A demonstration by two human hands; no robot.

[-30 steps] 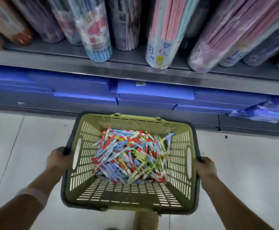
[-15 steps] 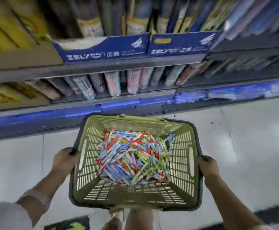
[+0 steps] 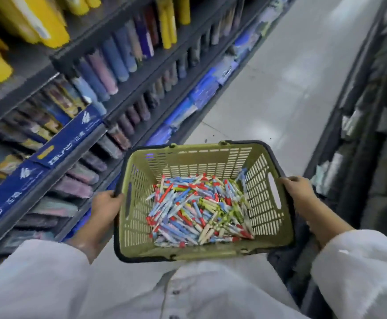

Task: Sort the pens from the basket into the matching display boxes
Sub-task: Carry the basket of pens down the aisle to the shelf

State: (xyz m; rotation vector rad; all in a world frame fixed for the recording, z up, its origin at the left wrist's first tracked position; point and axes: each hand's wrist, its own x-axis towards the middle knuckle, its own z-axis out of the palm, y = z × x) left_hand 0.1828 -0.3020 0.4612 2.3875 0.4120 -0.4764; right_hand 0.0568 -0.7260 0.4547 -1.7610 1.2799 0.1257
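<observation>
Pens [image 3: 199,208] lay in a loose multicoloured heap on the floor of the basket [image 3: 263,240], mostly blue, red, white and yellow-green, pointing every way. The pile sat toward the middle and the right wall, none of them out of the basket. The basket was olive-green slotted plastic with a dark rim, and you held it in front of your torso, above the aisle floor [image 3: 286,72].

Your left hand [image 3: 106,204] gripped the left rim, fingers curled over the dark edge, thumb side up. Your right hand [image 3: 299,189] gripped the right rim just beside the oval handle cut-out, fingers wrapped over the edge. Both hands were closed on the basket; neither touched a pen.

You wore white sleeves [image 3: 358,265] and a white buttoned shirt, visible at the bottom of the view.

Shelving [image 3: 128,88] ran along your left, stocked with rows of dark blue, purple and pink packs standing on end. Yellow packs [image 3: 43,24] stood on the top shelf. Blue display boxes [image 3: 63,143] with white lettering sat on the shelf edge near your left arm; the text was too blurred to read. More dark shelving [image 3: 371,125] stood on your right, contents blurred. The whole view was tilted and motion-smeared.
</observation>
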